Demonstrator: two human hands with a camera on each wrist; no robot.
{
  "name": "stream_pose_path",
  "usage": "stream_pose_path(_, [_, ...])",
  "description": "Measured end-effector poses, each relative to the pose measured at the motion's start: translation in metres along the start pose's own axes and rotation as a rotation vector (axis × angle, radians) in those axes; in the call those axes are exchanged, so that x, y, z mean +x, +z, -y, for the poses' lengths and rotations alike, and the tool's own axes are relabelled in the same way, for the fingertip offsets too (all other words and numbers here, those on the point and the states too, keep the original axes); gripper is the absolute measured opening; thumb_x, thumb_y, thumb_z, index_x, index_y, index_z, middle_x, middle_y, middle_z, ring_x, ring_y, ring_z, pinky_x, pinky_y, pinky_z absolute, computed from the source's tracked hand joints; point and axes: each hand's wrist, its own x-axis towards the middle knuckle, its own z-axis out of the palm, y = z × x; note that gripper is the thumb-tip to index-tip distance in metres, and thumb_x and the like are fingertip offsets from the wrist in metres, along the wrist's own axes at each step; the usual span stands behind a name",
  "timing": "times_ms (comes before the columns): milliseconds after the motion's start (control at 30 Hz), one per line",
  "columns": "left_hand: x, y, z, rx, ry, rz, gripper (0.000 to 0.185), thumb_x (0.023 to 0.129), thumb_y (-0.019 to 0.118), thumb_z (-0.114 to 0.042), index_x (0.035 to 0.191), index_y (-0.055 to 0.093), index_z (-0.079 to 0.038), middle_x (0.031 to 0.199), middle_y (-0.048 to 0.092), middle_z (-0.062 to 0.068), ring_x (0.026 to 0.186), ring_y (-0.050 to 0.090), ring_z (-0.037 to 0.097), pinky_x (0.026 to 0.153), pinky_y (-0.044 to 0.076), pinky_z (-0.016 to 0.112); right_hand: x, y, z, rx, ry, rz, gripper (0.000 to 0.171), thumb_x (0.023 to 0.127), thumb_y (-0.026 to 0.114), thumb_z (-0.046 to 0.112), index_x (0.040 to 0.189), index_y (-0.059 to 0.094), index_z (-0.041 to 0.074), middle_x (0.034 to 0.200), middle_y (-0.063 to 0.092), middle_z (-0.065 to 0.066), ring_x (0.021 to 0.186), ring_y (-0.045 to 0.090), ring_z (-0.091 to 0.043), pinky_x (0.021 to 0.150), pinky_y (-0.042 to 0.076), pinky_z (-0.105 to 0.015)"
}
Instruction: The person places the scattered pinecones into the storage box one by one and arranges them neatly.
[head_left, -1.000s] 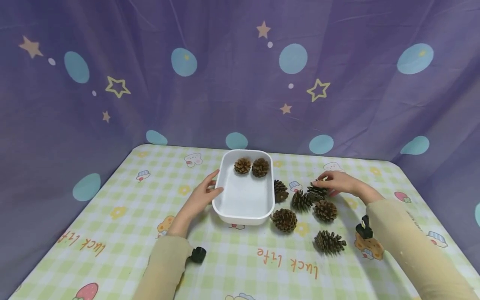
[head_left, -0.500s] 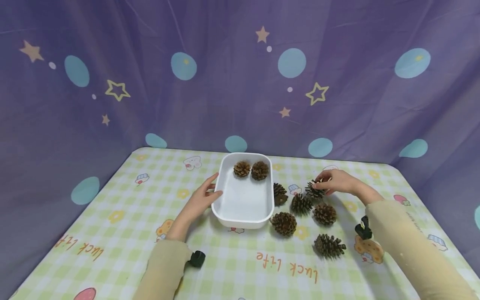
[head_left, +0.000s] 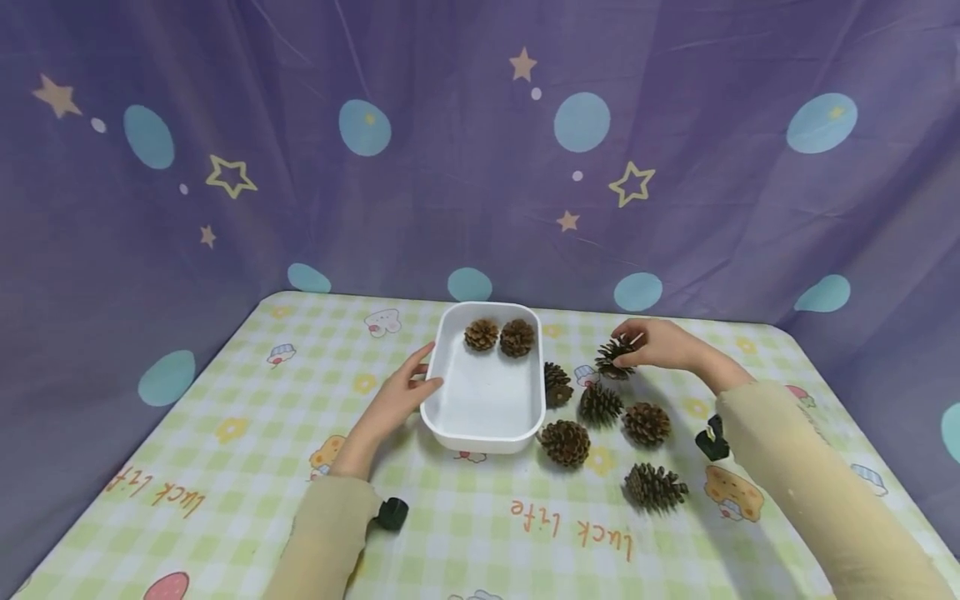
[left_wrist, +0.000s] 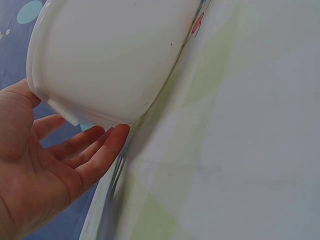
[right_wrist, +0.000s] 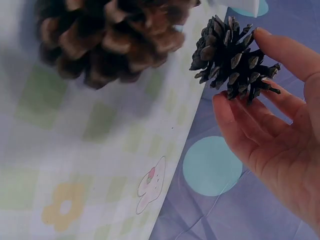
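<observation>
The right hand [head_left: 655, 345] pinches a dark pine cone [head_left: 614, 358] between thumb and fingertips [right_wrist: 227, 117] and holds it clear of the tabletop [head_left: 225, 467], toward the far edge and right of centre. In the right wrist view the held cone's scales spread open and nothing touches it but the fingers; a larger brown cone [right_wrist: 112, 37] lies blurred on the cloth beside it. The left hand [head_left: 401, 396] rests with relaxed, nearly straight fingers against the left wall of a white rectangular tray [head_left: 457, 421], thumb at the rim; the left wrist view shows the fingers [left_wrist: 95, 150] touching the tray's outer wall low down. The tray stands near the middle of the tabletop, toward the far edge. Two brown cones [head_left: 498, 336] lie side by side at its far end. Five loose cones [head_left: 600, 417] lie on the checked cloth just right of the tray, below the held cone. A purple star-patterned curtain [head_left: 450, 167] hangs behind the far edge.
</observation>
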Motion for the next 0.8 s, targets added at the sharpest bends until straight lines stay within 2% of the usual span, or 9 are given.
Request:
stream_pose_path(300, [-0.002, -0.001, -0.002, 0.004, -0.015, -0.004, 0.063, 0.091, 0.054, -0.026, 0.145, 0.021, -0.030, 0.133, 0.044, 0.013, 0.107, 0.055, 0.029, 0.080, 0.054, 0.035, 0.005, -0.004, 0.022, 0.022, -0.010, -0.019, 0.055, 0.076, 0.073, 0.031, 0.122, 0.053, 0.008, 0.121, 0.054, -0.017, 0.106, 0.054, -0.035, 0.084, 0.049, -0.047])
stream_pose_path(533, [-0.002, -0.002, -0.002, 0.004, 0.004, 0.010, 0.064, 0.091, 0.055, -0.029, 0.145, 0.021, -0.028, 0.135, 0.042, 0.017, 0.108, 0.055, 0.032, 0.083, 0.053, 0.037, 0.007, -0.006, 0.036, 0.024, -0.025, -0.033, 0.054, 0.075, 0.073, 0.030, 0.120, 0.053, 0.008, 0.119, 0.054, -0.014, 0.107, 0.053, -0.034, 0.085, 0.048, -0.047])
stream_pose_path(800, [-0.014, -0.005, -0.025, -0.032, -0.016, 0.041, 0.065, 0.092, 0.053, -0.020, 0.146, 0.019, -0.018, 0.137, 0.037, 0.023, 0.111, 0.051, 0.038, 0.088, 0.050, 0.044, 0.012, -0.007, 0.052, 0.018, -0.080, -0.039, 0.052, 0.074, 0.074, 0.031, 0.117, 0.055, 0.008, 0.112, 0.058, -0.012, 0.102, 0.057, -0.030, 0.084, 0.050, -0.042])
